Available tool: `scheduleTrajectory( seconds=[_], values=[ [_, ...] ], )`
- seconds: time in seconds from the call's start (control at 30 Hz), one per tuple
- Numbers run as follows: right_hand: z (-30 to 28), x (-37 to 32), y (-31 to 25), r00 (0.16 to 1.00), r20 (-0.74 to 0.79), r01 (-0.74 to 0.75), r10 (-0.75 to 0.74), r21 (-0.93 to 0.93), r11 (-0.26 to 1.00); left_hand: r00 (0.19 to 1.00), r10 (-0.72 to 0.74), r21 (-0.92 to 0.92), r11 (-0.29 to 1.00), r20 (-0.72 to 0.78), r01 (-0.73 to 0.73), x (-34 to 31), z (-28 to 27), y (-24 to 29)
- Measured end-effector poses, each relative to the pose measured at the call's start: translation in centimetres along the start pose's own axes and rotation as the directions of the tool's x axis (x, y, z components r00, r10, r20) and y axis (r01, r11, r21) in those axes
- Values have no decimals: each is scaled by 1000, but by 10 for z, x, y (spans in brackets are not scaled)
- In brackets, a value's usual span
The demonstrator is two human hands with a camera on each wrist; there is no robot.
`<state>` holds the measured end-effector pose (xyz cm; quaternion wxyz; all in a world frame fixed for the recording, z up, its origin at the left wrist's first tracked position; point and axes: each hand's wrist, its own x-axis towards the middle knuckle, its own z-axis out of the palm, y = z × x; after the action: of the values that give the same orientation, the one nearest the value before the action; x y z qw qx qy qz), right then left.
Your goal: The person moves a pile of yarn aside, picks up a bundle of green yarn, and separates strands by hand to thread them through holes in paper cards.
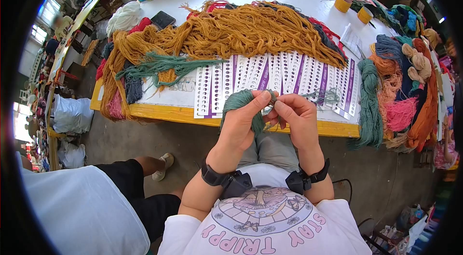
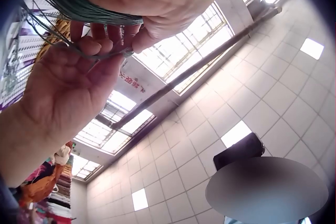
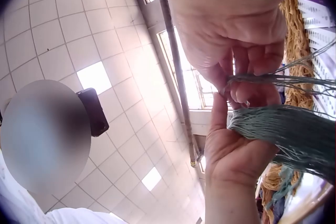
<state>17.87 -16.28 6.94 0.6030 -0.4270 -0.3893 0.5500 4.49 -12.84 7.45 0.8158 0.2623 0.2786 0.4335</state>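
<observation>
A skein of green yarn (image 1: 236,102) is looped over my left hand (image 1: 241,122), whose thumb and fingers hold it above the table's front edge. Close beside it, my right hand (image 1: 300,116) pinches thin green yarn strands (image 1: 324,95) that trail off to the right over the cards. In the right wrist view the skein (image 3: 294,129) hangs in a thick bundle from the left hand (image 3: 233,155), and the loose strands (image 3: 283,79) run through the right fingers. The fingertips of both hands meet at the strands in the left wrist view.
Punched white and purple cards (image 1: 251,74) line the table front (image 1: 193,113). Behind them lies a heap of mustard yarn (image 1: 241,28) with a green bundle (image 1: 169,68) on its left. More yarn (image 1: 370,103) hangs over the right edge. Another person (image 1: 91,207) stands at left.
</observation>
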Motion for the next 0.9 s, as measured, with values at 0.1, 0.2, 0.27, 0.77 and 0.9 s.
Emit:
scheduleTrajectory(
  seconds=[0.1, 0.2, 0.27, 0.77, 0.9],
  values=[
    [-3, 0, 0, 1000, 0, -21, 21, -28, 999, 1000, -9, -22, 1000, 14, 9, 0, -1, 0],
    [-2, 0, 0, 1000, -3, -25, 25, -14, 1000, 1000, -19, -35, 999, 9, 19, 1, -3, 0],
    [-2, 0, 0, 1000, -4, -26, 26, -3, 1000, 1000, -22, -58, 998, -15, 21, 0, -2, 0],
    [5, 4, -6, 997, 60, -40, 48, -124, 992, 992, -121, -31, 992, 24, 121, 5, -7, 8],
    [10, 5, -12, 992, 5, -125, 126, -89, 988, 990, -130, 0, 991, 53, 131, 5, -4, 11]
  ],
)
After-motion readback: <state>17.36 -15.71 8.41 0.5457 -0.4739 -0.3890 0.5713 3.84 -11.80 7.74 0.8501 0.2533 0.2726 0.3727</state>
